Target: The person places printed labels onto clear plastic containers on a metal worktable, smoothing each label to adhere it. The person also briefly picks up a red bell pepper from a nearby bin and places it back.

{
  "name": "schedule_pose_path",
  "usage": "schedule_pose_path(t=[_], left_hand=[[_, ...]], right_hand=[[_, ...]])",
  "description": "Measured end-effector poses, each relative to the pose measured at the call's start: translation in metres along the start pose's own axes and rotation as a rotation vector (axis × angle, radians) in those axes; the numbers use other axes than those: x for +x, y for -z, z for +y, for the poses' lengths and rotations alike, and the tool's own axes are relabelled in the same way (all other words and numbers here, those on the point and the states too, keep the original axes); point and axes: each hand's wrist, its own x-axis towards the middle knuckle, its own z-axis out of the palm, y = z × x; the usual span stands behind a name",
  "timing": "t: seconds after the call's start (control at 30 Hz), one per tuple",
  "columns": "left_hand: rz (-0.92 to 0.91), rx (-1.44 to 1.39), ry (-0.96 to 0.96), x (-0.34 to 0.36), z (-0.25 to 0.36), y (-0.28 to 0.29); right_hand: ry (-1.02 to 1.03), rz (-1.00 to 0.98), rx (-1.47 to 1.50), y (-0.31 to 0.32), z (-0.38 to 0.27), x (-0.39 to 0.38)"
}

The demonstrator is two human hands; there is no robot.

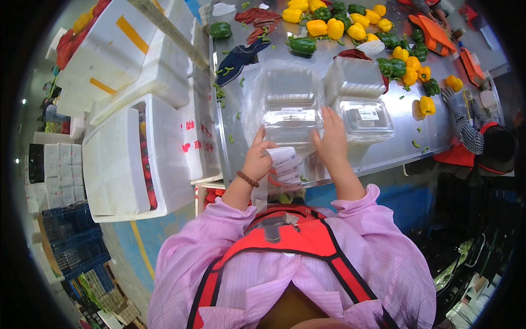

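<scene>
My left hand (257, 159) has its fingers closed on a strip of white printed labels (284, 164) in front of the bagged stack. My right hand (332, 145) has fingers stretched out at the right side of a stack of clear plastic containers (291, 123) inside a clear bag; its thumb lies near the lid, which carries a white label. A second labelled stack of clear containers (359, 119) stands just right of my right hand, with another unlabelled stack (355, 77) behind it.
Peppers (335, 28), cloths (257, 22) and orange tools (430, 35) lie on the steel table (405, 153). White foam boxes (123, 164) fill the left side. A co-worker's gloved hand (455, 98) is at the right edge. Crates (71, 247) stand at lower left.
</scene>
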Motion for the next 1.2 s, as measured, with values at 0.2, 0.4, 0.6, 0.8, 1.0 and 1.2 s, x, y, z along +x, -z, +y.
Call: schedule_pose_path(t=[0.2,0.4,0.6,0.8,1.0,1.2], left_hand=[[-0.326,0.631,-0.269,0.018,-0.008,-0.018],[-0.359,0.971,-0.262,0.044,-0.029,-0.018],[-0.367,0.992,-0.167,0.046,-0.019,-0.030],[-0.359,1.003,-0.173,0.045,-0.022,-0.030],[-0.348,0.976,-0.183,0.047,-0.026,-0.032],[-0.314,0.945,-0.150,0.043,-0.032,-0.029]], right_hand=[[0.296,-0.138,-0.133,-0.025,-0.006,0.050],[0.480,-0.216,-0.122,-0.009,-0.022,0.101],[0.483,0.455,0.000,0.110,-0.020,0.156],[0.606,0.700,-0.140,0.188,0.027,0.157],[0.566,0.085,-0.248,0.149,0.113,0.071],[0.428,-0.190,-0.312,0.166,0.139,0.039]])
